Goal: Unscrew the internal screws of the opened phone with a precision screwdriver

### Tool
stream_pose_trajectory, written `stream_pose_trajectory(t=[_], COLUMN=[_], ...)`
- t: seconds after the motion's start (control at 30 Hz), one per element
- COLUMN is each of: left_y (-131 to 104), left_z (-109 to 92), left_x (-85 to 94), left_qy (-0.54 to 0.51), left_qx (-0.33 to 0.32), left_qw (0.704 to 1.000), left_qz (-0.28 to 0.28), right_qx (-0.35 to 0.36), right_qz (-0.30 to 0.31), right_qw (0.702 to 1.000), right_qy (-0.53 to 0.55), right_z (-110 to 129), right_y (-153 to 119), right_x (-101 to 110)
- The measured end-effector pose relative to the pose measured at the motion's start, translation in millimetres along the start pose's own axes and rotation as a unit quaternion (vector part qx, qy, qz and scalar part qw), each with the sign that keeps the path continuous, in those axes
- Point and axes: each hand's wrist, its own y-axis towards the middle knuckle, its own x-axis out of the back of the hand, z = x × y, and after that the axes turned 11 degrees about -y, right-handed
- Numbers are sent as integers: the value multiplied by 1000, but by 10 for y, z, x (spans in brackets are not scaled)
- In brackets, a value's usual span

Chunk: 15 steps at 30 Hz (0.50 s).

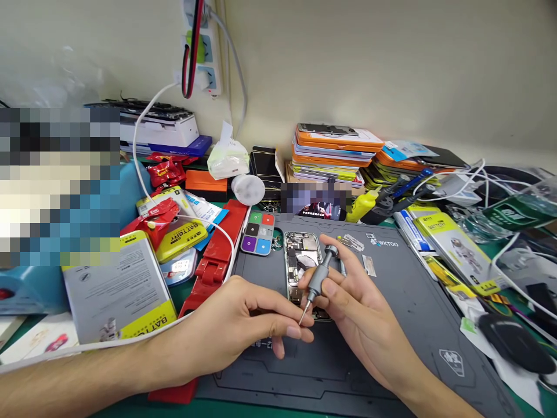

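Note:
My right hand (348, 290) grips a small grey precision screwdriver (319, 280), tilted with its thin tip pointing down and left. The tip meets the fingertips of my left hand (261, 313), whose thumb and fingers are pinched together. Whatever they hold is too small or hidden to make out. Beneath both hands lies an opened smartphone (301, 247) with its inner parts exposed; the fingers cover its lower portion. The phone rests on a dark grey work mat (413, 302). Left of the phone sits a tray with coloured compartments (258, 233).
Battery boxes (126, 290) crowd the left side, beside a red strip-shaped holder (217, 258) and a white cable. Stacked orange boxes (335, 142) stand at the back. To the right are more battery packs (456, 249), a plastic bottle (513, 212) and a black mouse-shaped object (516, 342).

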Motion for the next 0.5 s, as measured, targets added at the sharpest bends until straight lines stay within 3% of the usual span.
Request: stream_pose_trajectory(t=[0.5], left_y=[1], left_z=[-22], left_x=[-3], left_qy=[3], left_qx=[4], left_qw=[1000], left_qz=[-3], right_qx=[-5], right_qz=[-6], right_qw=[1000], right_qy=[0], right_z=[15], right_y=[5], right_x=[-10])
